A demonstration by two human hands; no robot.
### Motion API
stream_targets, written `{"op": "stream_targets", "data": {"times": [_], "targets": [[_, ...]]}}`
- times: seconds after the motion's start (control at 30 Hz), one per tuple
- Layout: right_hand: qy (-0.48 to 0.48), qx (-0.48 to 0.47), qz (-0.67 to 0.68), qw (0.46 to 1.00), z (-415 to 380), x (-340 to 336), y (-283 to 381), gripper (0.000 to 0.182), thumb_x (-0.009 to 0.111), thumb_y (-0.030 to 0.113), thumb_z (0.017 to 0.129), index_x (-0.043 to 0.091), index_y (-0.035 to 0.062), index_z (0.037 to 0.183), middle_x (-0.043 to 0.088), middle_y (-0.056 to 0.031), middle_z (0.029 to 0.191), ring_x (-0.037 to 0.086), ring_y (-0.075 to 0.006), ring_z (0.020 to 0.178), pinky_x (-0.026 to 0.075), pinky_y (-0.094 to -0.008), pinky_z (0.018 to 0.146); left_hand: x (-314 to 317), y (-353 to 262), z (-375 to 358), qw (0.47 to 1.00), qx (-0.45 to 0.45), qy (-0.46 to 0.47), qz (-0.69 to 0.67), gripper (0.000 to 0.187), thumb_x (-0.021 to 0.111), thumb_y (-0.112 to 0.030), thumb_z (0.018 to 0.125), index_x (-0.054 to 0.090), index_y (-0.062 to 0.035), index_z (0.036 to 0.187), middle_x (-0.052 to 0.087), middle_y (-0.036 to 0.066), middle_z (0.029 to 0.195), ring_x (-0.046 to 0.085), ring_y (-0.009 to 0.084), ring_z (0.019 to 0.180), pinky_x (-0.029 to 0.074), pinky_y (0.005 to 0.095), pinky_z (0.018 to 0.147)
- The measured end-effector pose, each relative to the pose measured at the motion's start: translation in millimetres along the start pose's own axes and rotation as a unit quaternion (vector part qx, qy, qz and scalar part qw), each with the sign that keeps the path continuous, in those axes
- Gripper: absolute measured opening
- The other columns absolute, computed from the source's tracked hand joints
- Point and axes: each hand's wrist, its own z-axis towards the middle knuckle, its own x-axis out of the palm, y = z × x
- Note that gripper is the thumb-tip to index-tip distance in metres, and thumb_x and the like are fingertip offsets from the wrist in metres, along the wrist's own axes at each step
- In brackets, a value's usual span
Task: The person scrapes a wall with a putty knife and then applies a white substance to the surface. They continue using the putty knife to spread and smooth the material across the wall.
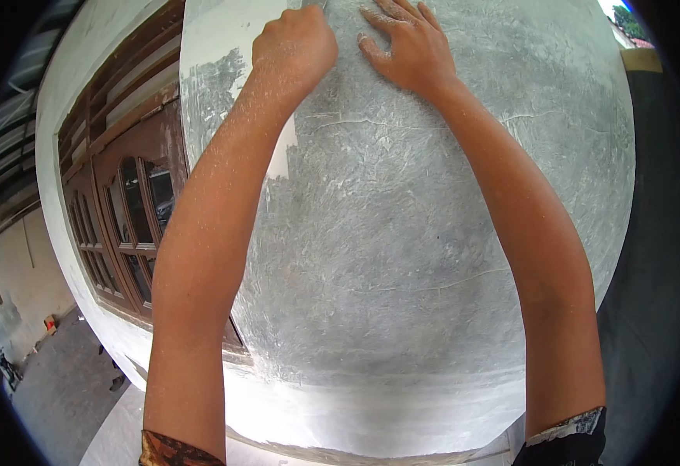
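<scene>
Both my arms reach up to a grey plastered wall with a rough, streaky surface and thin pale cracks. My left hand is closed near the top of the view, by the border between a white-coated patch and the grey plaster. Its fingers curl away from me, so whatever they may hold is hidden. My right hand lies against the grey plaster with its fingers spread and nothing in it. White dust speckles my left forearm and the fingers of my right hand.
Left of the wall face is a brown wooden window with glass panes. A concrete floor and another wall lie farther left, beneath a metal roof. A dark sheet or panel stands along the right side.
</scene>
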Motion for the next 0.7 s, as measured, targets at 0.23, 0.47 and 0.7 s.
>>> {"op": "stream_targets", "data": {"times": [0.23,0.47,0.7], "targets": [[-0.005,-0.004,0.005,1.000,-0.9,1.6,0.5,0.055,0.062,0.030,0.096,0.060,0.0021,0.143,0.047,-0.0172,0.159,0.036,-0.0328,0.153,0.022,-0.0489,0.128,-6.7,-5.2,16.0,0.999,0.010,-0.023,-0.029,0.033,0.055,-0.013,0.097,0.065,0.0075,0.120,0.069,0.029,0.118,0.068,0.0438,0.112,0.056,0.0495,0.096],[-0.006,-0.003,0.024,1.000,-0.1,-3.8,2.9,0.054,0.063,0.029,0.094,0.061,0.0018,0.141,0.048,-0.0173,0.158,0.037,-0.0326,0.152,0.023,-0.0488,0.128,6.6,0.9,19.5,0.996,0.026,-0.077,-0.038,0.036,0.056,-0.017,0.097,0.065,0.0063,0.122,0.070,0.029,0.116,0.069,0.0433,0.111,0.056,0.0505,0.095],[-0.017,-0.002,0.018,1.000,-1.7,2.9,0.6,0.055,0.064,0.030,0.094,0.061,0.0013,0.141,0.049,-0.0174,0.158,0.037,-0.0328,0.152,0.023,-0.0485,0.128,12.0,-9.1,-34.3,0.997,0.017,-0.056,-0.044,0.033,0.056,-0.019,0.095,0.066,0.0050,0.115,0.070,0.032,0.115,0.070,0.0489,0.107,0.057,0.0550,0.093]]}}
